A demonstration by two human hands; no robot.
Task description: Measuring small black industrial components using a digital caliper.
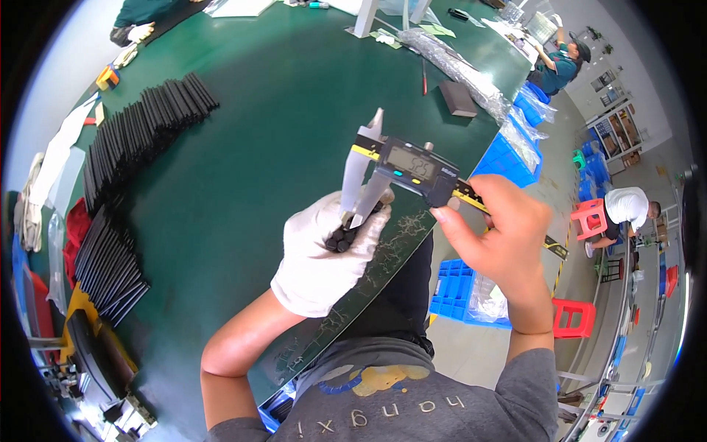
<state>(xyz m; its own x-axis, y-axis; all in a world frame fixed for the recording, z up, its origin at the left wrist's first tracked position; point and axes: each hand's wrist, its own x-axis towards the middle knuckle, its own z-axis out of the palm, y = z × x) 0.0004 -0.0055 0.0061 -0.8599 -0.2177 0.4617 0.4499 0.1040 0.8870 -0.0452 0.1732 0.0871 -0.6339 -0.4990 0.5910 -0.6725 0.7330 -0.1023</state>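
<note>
My left hand (317, 258), in a white glove, is closed round a small bundle of short black rods (340, 241), their round ends toward me. My bare right hand (512, 228) grips the beam of a digital caliper (420, 169), thumb beneath and fingers curled over it. The caliper's jaws reach down to the rods at the gloved fingers, and its lit display faces up. Whether the jaws pinch a single rod is hard to make out. Both hands are over the near edge of the green table (258, 140).
Rows of black rods (143, 121) and a second pile of rods (110, 265) lie along the table's left. A dark brown box (457, 99) and plastic-wrapped lengths (456, 62) sit far right. Blue crates (508, 158) stand beside the table. A co-worker's gloved hand (140, 33) is far left.
</note>
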